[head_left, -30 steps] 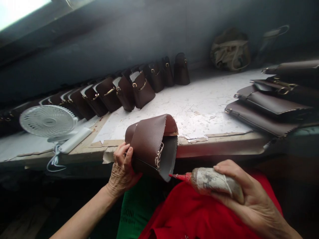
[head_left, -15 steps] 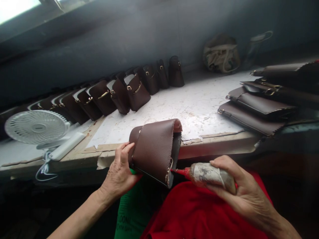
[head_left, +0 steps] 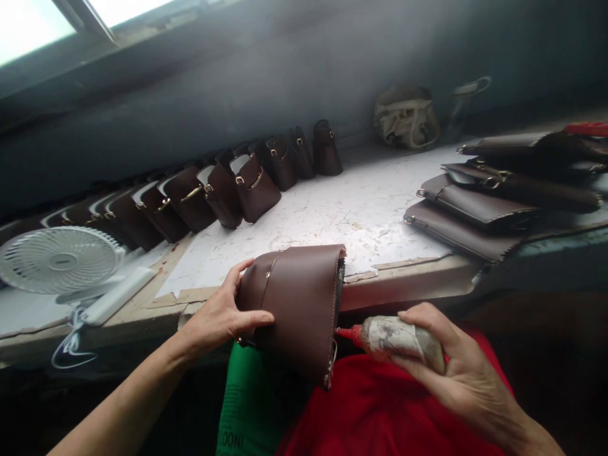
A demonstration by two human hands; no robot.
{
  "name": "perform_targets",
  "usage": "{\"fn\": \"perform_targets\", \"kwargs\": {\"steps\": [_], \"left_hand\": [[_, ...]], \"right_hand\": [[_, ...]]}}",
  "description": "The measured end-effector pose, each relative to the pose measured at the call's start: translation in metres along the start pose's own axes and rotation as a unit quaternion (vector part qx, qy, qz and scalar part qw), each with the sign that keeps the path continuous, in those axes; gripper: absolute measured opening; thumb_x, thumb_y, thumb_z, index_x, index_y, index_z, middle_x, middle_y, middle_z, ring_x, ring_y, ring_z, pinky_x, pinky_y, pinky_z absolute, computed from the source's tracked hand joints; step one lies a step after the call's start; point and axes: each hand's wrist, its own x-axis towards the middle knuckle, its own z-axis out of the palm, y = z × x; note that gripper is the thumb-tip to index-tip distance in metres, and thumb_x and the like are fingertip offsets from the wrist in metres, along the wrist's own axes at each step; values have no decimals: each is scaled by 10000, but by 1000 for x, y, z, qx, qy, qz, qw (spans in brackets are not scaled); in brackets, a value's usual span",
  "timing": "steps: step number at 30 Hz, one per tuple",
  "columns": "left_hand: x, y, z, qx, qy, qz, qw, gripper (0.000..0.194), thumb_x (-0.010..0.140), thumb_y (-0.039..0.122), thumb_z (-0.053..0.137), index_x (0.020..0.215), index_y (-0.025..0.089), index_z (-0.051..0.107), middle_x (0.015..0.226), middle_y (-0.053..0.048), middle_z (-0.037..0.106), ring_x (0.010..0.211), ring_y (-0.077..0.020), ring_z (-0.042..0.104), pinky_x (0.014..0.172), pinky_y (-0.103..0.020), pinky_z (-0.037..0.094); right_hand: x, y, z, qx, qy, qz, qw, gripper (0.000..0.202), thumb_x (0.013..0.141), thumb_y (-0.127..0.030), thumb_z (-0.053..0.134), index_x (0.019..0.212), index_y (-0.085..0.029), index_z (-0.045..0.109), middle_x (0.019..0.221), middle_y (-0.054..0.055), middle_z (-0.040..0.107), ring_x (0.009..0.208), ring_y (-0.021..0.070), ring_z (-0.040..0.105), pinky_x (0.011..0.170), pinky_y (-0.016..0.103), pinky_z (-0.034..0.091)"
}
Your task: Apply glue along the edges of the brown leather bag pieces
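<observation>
My left hand (head_left: 225, 316) grips a dark brown leather bag (head_left: 299, 297) at its left end, thumb on the near face and fingers around the far side. The bag lies on its side in the air at the table's front edge, its jagged, stitched edge turned to the right. A loose thread hangs at that edge's lower corner. In my right hand (head_left: 456, 361) is a squeeze bottle (head_left: 399, 339) with a worn whitish wrap and a red nozzle. The nozzle's tip is at the bag's stitched edge; whether it touches cannot be made out.
Rows of upright brown bags (head_left: 256, 187) stand at the table's back left. Flat brown leather pieces (head_left: 465, 228) are stacked at right. A white fan (head_left: 61, 259) with a cord sits at left. White paper (head_left: 370, 202) covers the table (head_left: 403, 278). A cloth bundle (head_left: 408, 120) rests at the back.
My left hand has shifted its hold, bringing the thumb onto the near face. The bag has turned, hiding its open end. The bottle's nozzle has moved slightly along the edge, away from the lower corner.
</observation>
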Motion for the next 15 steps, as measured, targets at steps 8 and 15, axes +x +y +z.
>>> {"fn": "perform_targets", "kwargs": {"steps": [8,15], "left_hand": [[21,27,11,-300,5,-32,954,857,574,244,1030,1365,222,701,1240,-110,801,968,-254,797,782,-285,669],[19,41,-21,-337,79,85,934,658,595,244,901,1246,217,807,1043,-78,832,872,-267,776,733,-323,667]], "right_hand": [[2,0,-3,0,25,-5,1000,296,1003,-349,763,1252,-296,612,1051,10,701,829,142,740,731,196,598],[-1,-7,6,95,171,114,974,374,898,-423,862,1205,-284,700,1126,23,724,884,177,752,779,216,634]]}}
